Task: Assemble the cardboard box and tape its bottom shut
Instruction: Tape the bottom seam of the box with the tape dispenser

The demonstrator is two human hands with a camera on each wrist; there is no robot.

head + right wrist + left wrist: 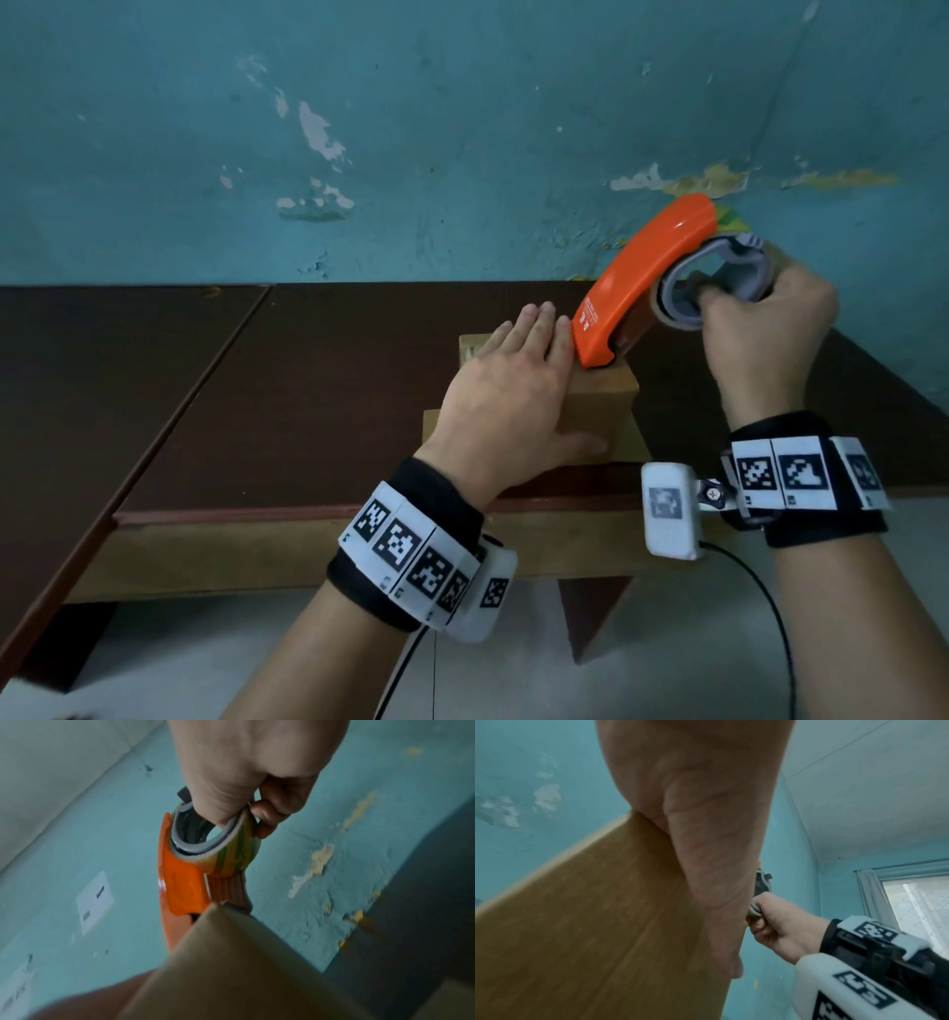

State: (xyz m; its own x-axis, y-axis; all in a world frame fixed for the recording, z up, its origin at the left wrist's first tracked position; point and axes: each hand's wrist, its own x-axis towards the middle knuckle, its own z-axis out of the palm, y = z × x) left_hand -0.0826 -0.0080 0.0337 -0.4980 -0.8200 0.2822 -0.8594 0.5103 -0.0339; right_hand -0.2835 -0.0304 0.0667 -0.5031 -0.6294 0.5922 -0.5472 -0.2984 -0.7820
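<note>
A small brown cardboard box stands on the dark table near its front edge. My left hand lies flat on the box top, fingers straight, thumb down the near side. My right hand grips the tape roll of an orange tape dispenser. The dispenser's nose touches the box top at the far right corner, right beside my left fingertips. In the right wrist view the dispenser meets the box corner.
A peeling teal wall rises just behind the table. A second table panel adjoins on the left. A flap of the box spreads on the table at its base. A window is off to the right.
</note>
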